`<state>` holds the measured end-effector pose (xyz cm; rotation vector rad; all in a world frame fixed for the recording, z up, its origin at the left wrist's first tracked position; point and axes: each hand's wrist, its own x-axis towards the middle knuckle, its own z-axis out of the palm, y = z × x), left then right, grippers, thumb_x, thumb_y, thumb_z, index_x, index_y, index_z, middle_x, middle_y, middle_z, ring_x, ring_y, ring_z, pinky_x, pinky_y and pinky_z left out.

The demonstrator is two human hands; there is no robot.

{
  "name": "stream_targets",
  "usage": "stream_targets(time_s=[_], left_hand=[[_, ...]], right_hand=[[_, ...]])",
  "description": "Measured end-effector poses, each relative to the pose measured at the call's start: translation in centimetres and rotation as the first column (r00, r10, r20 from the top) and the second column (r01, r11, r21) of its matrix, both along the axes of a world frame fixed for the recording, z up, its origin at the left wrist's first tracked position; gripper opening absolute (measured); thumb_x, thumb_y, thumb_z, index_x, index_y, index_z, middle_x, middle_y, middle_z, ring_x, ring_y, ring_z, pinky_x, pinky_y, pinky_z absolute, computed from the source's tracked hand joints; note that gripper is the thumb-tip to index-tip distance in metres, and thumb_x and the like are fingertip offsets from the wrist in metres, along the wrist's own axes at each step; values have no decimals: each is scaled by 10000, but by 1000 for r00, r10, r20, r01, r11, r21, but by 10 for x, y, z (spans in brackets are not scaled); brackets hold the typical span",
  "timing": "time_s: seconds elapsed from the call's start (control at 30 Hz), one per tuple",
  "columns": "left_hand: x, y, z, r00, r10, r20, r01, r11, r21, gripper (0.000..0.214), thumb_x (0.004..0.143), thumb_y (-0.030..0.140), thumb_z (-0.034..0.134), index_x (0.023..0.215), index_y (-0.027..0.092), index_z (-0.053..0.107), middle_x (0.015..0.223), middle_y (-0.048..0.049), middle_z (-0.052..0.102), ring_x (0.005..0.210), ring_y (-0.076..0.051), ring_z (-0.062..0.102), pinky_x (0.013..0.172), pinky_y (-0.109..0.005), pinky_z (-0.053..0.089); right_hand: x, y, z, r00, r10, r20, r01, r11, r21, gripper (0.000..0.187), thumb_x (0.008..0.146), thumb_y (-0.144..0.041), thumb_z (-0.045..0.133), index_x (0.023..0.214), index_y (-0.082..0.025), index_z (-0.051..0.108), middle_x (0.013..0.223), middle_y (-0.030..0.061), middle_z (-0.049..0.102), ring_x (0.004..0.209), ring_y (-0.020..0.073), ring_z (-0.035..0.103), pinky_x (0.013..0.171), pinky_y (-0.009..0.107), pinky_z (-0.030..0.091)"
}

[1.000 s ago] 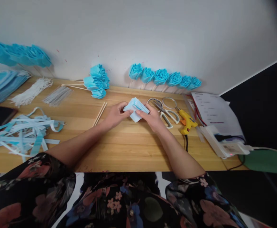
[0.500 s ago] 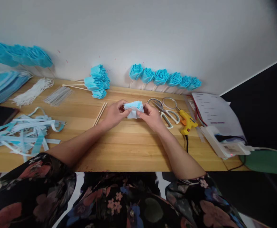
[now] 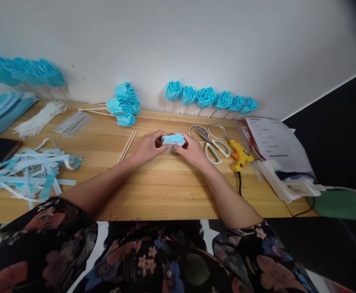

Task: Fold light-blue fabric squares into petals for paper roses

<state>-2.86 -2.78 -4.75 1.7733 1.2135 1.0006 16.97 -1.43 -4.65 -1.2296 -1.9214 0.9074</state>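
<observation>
Blue sheet stack (image 3: 173, 139) over the tabletop (image 3: 166, 191), long axis nine-to-three o'clock: the person's left hand (image 3: 150, 147) at nine, right hand (image 3: 192, 152) at three, equally near, fingers closed about its ends.

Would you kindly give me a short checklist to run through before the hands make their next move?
1. Left hand holding the blue stack: ok, at its left end.
2. Right hand holding it: ok, at its right end.
3. Stack's lower edges lined up: cannot tell, fingers cover them.
4. Scissors set down: ok, lying right of the right hand.
5. Glue gun set down: ok, on the table.
6. Glue gun hot: cannot tell.
</observation>
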Motion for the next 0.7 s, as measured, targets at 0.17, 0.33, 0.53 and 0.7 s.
stream_targets(time_s=[0.17, 0.33, 0.53, 0.7], left_hand=[[0, 1, -2, 1000, 8, -6, -8, 1000, 15, 312, 784, 299, 663, 1065, 163, 660, 926, -37, 717, 775, -151, 625, 708, -261, 481], [0, 1, -4, 1000, 2, -11, -2, 1000, 23, 309, 796, 288, 652, 1082, 170, 662, 949, -42, 721, 810, -160, 637, 735, -273, 493], [-1, 2, -5, 1000, -7, 5, 7, 1000, 26, 328, 789, 305, 651, 1093, 180, 656, 996, -47, 729, 848, -169, 646, 773, -289, 503], [-1, 1, -1, 998, 13, -59, -11, 999, 31, 320, 792, 308, 651, 1083, 177, 665, 945, -37, 725, 801, -164, 632, 730, -276, 486]], right_hand=[[1, -1, 4, 1000, -7, 11, 7, 1000, -8, 502, 759, -229, 659, 1261, -234, 650, 1175, 72, 722, 973, 227, 659, 871, 380, 519], [3, -1, 5, 999, -18, 42, 19, 1000, -10, 530, 754, -222, 658, 1284, -204, 647, 1192, 88, 716, 965, 227, 659, 878, 385, 523], [2, 1, 1, 999, -11, 35, 12, 1000, -28, 519, 756, -219, 666, 1275, -225, 650, 1200, 80, 719, 990, 230, 665, 909, 402, 526], [1, 0, 1, 1000, -2, -10, 2, 998, -56, 509, 753, -217, 660, 1262, -214, 656, 1160, 73, 725, 946, 218, 672, 867, 384, 553]])
